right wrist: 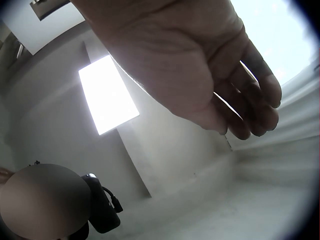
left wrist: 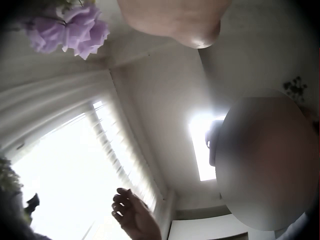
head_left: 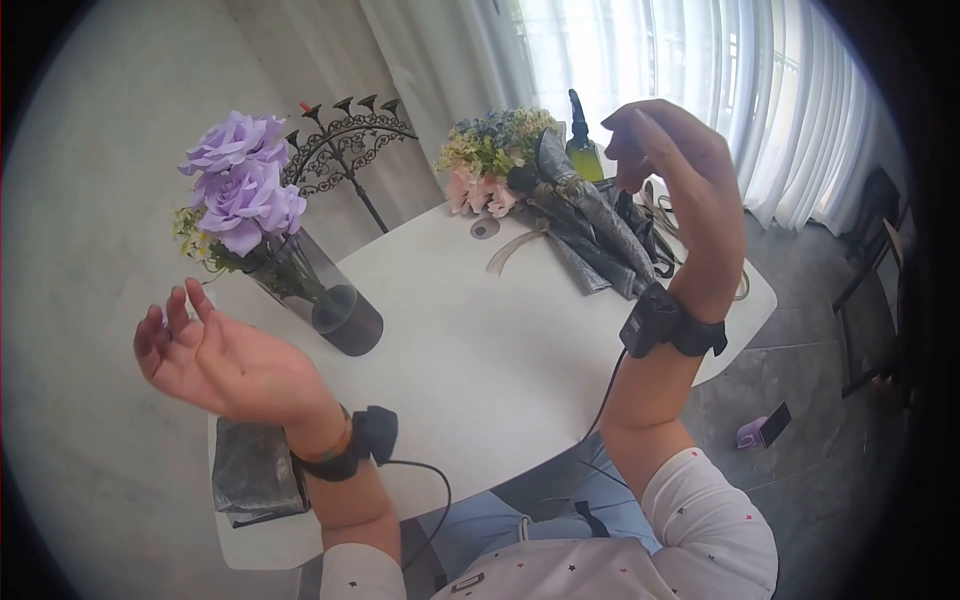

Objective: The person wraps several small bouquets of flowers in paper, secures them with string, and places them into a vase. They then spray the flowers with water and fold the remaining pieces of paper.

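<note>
My left hand [head_left: 225,365] is raised over the left side of the white table [head_left: 470,350], palm up with loosely bent fingers and nothing in it. Close beyond it stands a dark, see-through vase [head_left: 350,322] with purple roses [head_left: 240,185]. In the left wrist view these roses [left wrist: 67,32] show at upper left. My right hand [head_left: 685,175] is held up at the far right, its wrist bent and fingers drooping. It holds nothing, as the right wrist view of the hand [right wrist: 200,65] also shows. Below it lies a bouquet [head_left: 585,235] in grey wrapping, with pink and blue flowers.
A green spray bottle [head_left: 582,152] stands behind the bouquet. Dark folded grey material [head_left: 258,470] lies at the table's near left corner. A black scrolled metal stand [head_left: 345,150] rises behind the table. A small purple object [head_left: 750,434] sits on the floor to the right.
</note>
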Demonstrator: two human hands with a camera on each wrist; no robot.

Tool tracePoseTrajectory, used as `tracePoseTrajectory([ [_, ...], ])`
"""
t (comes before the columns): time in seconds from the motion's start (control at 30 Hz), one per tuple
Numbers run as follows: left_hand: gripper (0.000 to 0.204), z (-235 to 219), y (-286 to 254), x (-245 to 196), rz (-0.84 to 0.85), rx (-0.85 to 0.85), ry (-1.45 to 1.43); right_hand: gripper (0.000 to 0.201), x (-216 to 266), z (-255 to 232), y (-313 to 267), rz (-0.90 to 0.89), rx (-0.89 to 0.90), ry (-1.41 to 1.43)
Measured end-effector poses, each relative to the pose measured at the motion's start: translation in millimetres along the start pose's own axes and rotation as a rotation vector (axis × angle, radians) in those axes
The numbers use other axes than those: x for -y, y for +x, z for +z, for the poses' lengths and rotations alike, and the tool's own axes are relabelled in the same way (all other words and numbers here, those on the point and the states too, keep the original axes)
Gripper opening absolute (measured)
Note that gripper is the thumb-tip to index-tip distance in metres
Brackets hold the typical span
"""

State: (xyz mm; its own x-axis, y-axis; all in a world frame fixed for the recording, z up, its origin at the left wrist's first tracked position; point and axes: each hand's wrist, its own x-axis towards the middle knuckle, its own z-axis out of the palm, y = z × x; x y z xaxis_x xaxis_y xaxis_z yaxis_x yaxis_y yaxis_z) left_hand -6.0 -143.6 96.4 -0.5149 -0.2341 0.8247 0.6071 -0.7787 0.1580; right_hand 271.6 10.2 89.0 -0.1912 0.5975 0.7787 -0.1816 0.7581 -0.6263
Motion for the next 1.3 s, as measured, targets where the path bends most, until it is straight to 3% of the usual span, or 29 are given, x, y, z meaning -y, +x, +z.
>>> tracePoseTrajectory([
  [0.17,0.038,-5,-4,-38,0.014,-0.087,-0.359,0.024,-37,15,17,0.216,0.045,-0.068],
  [0.27,0.033,-16,-3,-49,0.036,-0.056,-0.507,0.028,-83,22,25,0.319,0.026,-0.37],
  [0.3,0.03,-20,-1,-52,0.044,-0.034,-0.524,0.028,-107,23,27,0.317,0.03,-0.375],
  [0.37,0.027,-25,3,-55,0.036,-0.019,-0.549,0.025,-165,24,25,0.147,-0.122,-0.777],
  [0.4,0.027,-28,5,-58,0.043,-0.007,-0.535,0.025,-184,24,22,0.146,-0.113,-0.783],
  [0.47,0.027,-34,8,-57,0.053,-0.01,-0.519,0.024,-211,25,19,0.456,-0.077,-1.097],
  [0.57,0.028,-38,11,-54,0.049,0.041,-0.594,0.03,-230,27,3,0.535,0.057,-1.345],
  [0.7,0.029,-37,9,-51,-0.051,0.023,-0.624,0.038,-240,22,-1,0.431,0.177,-1.403],
  [0.77,0.03,-37,8,-48,-0.091,-0.001,-0.664,0.039,-240,19,3,0.419,0.097,-1.246],
  [0.8,0.03,-36,8,-45,-0.072,0.098,-0.601,0.039,-225,24,5,0.413,0.094,-1.249],
  [0.87,0.032,-33,10,-40,-0.031,0.21,-0.453,0.038,-199,32,7,0.285,-0.233,-0.97],
  [0.9,0.032,-31,9,-37,-0.025,0.207,-0.456,0.038,-198,31,13,0.277,-0.235,-0.97],
  [0.97,0.032,-23,5,-33,-0.077,0.177,-0.324,0.044,-196,27,27,0.13,-0.293,-0.593],
  [1.0,0.03,-14,4,-32,-0.109,0.144,-0.273,0.045,-148,44,30,0.237,-0.266,-0.375],
  [1.03,0.03,-11,2,-31,-0.103,0.145,-0.278,0.045,-116,55,31,0.23,-0.27,-0.373],
  [1.1,0.028,-7,-1,-26,-0.276,0.273,-0.188,0.043,-69,74,33,0.189,-0.145,0.127],
  [1.13,0.028,-5,-3,-24,-0.261,0.272,-0.187,0.043,-48,84,32,0.177,-0.141,0.136],
  [1.2,0.029,-3,-6,-19,-0.417,0.489,-0.087,0.045,-15,102,25,0.144,0.001,0.495],
  [1.23,0.029,2,-9,-18,-0.399,0.487,-0.075,0.045,-2,105,21,0.133,0.01,0.512],
  [1.3,0.031,7,-13,-10,-0.366,0.581,0.099,0.049,14,115,11,0.173,0.198,0.711],
])
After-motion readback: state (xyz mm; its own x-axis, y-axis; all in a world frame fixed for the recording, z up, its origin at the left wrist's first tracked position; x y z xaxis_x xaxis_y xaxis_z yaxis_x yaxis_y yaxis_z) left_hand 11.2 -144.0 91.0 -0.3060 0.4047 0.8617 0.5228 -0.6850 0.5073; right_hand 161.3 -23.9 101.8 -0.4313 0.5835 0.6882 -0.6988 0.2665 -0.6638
